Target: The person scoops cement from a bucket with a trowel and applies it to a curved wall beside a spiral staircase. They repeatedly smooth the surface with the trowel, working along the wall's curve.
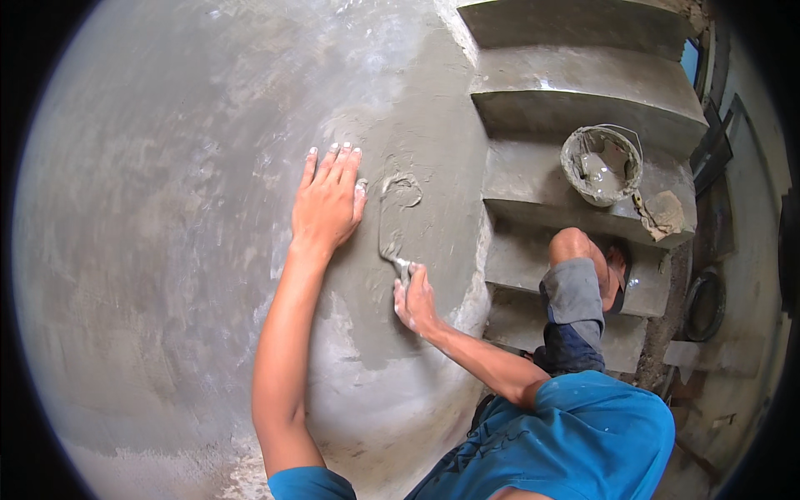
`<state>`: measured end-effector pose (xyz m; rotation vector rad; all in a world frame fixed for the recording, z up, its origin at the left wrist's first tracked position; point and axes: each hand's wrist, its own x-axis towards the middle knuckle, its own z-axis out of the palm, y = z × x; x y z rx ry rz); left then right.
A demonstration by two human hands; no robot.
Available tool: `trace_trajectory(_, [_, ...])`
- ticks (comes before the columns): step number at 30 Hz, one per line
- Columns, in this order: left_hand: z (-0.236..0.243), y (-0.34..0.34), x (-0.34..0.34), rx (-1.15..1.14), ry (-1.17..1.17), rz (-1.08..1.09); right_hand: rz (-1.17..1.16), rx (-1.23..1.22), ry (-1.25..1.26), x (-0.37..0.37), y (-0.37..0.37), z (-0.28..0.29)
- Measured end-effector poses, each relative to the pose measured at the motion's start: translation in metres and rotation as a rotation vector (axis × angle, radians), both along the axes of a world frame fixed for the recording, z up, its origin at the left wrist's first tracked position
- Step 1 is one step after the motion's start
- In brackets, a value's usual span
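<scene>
My left hand (328,202) lies flat on the grey plastered wall (167,208), fingers together and pointing up. Just to its right, my right hand (414,295) grips the handle of a small trowel (392,242) whose blade presses into a patch of wet, darker cement (400,192). The blade is coated in mortar and hard to tell from the wall. A swirl mark sits in the wet cement above the trowel.
Concrete steps (575,92) rise on the right. A mortar-caked bucket (602,163) stands on one step, with a crumpled cement-stained rag (662,213) beside it. My bent knee (573,250) rests over a lower step. A dark ring-shaped object (705,307) lies at the far right.
</scene>
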<state>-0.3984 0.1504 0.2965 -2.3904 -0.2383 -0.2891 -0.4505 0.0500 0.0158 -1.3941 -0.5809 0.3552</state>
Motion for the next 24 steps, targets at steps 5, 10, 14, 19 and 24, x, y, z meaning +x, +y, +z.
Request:
trace_trajectory(5, [0.003, 0.000, 0.002, 0.019, 0.054, -0.005, -0.169, 0.104, -0.109, 0.008, -0.019, -0.019])
trace_trajectory(10, [-0.001, -0.001, 0.006, 0.021, 0.070, 0.022, -0.079, 0.029, 0.352, 0.050, -0.003, -0.026])
trace_trajectory(14, [-0.001, 0.001, 0.006, -0.003, 0.067, 0.029, -0.074, 0.065, 0.280, 0.052, 0.008, -0.002])
trace_trajectory(19, [0.004, 0.000, 0.003, -0.104, -0.019, -0.040, -0.037, 0.160, 0.040, 0.033, 0.006, 0.028])
trace_trajectory(24, [0.020, -0.004, -0.003, -0.137, -0.166, -0.111, -0.098, 0.266, -0.391, 0.032, 0.005, 0.025])
